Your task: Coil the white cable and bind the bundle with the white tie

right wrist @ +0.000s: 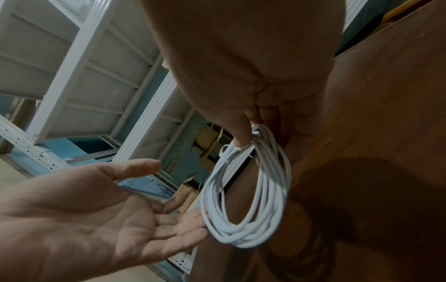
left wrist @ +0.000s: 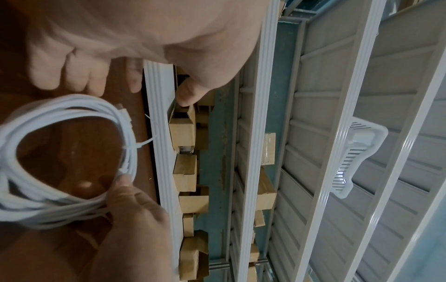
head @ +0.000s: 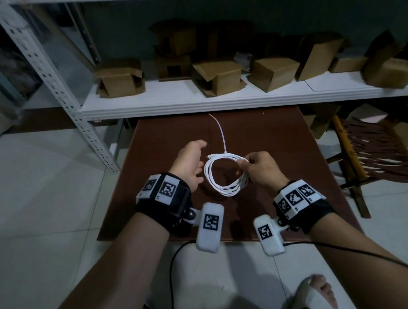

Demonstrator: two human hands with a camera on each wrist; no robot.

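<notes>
The white cable [head: 223, 190] is wound into a loop of several turns and hangs just above the brown table [head: 268, 132]. My right hand [head: 245, 163] pinches the loop's right side between thumb and fingers; the right wrist view shows the bundle [right wrist: 241, 236] dangling from that pinch [right wrist: 251, 133]. A thin white tie [head: 222, 134] sits at the loop's top, its long tail running toward the table's far edge. From the left wrist, the tie [left wrist: 143, 143] sticks out of the coil [left wrist: 60, 106]. My left hand [head: 198, 160] is open with spread fingers just left of the loop, holding nothing.
A white metal shelf [head: 195, 100] with several cardboard boxes [head: 120, 79] stands right behind the table. A wooden folding chair [head: 373, 155] is at the right. A black wire [head: 175, 262] trails over the tiled floor near my sandalled foot [head: 316, 292].
</notes>
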